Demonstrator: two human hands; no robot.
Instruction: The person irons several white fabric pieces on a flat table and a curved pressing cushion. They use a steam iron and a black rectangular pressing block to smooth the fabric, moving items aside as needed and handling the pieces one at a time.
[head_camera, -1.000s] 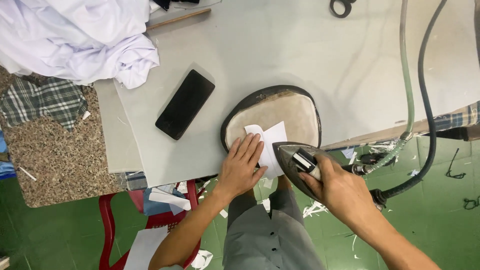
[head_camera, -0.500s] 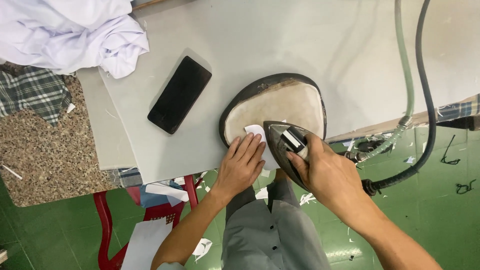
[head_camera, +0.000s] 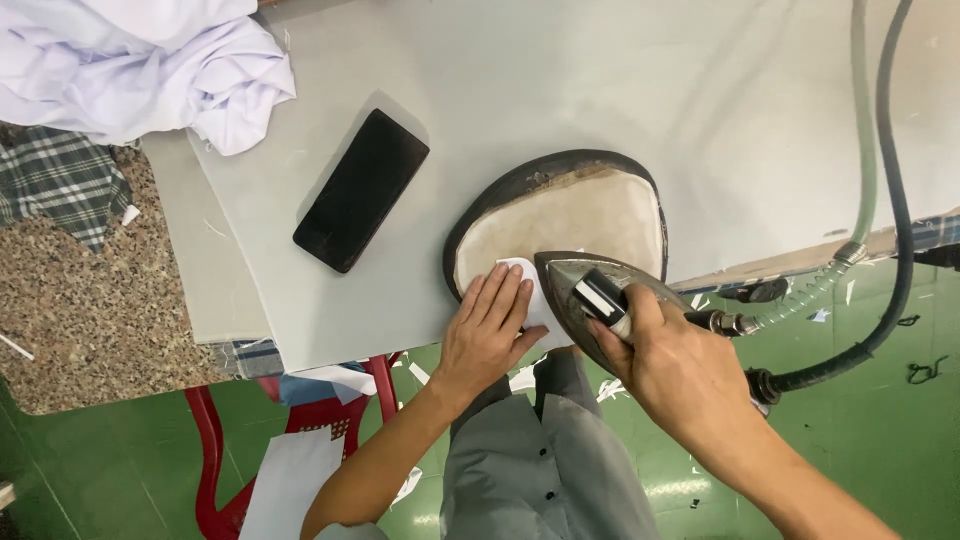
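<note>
Grey work table (head_camera: 600, 90) takes up most of the view, sitting over a green floor (head_camera: 880, 450) littered with paper scraps, with a heap of white cloth (head_camera: 130, 60) bunched at its far left corner. Near the front edge there's an oval pressing pad (head_camera: 560, 215), cream top with a dark rim. A black phone (head_camera: 360, 190) lies flat just left of it, apart from the pad.

Right hand (head_camera: 670, 365) is wrapped tight around the handle of a steam iron (head_camera: 590, 295), which sits on the pad's front edge over a small white fabric piece (head_camera: 520, 275). Two hoses (head_camera: 880, 150) trail off behind it. Left hand (head_camera: 485, 330) is flat, fingers spread, pinning that piece down right beside the iron's edge.

Honestly the risk I'd flag is those fingertips: they're almost touching the hot plate, so a small sideways slide could burn them. The hoses could also tug the iron off line.
</note>
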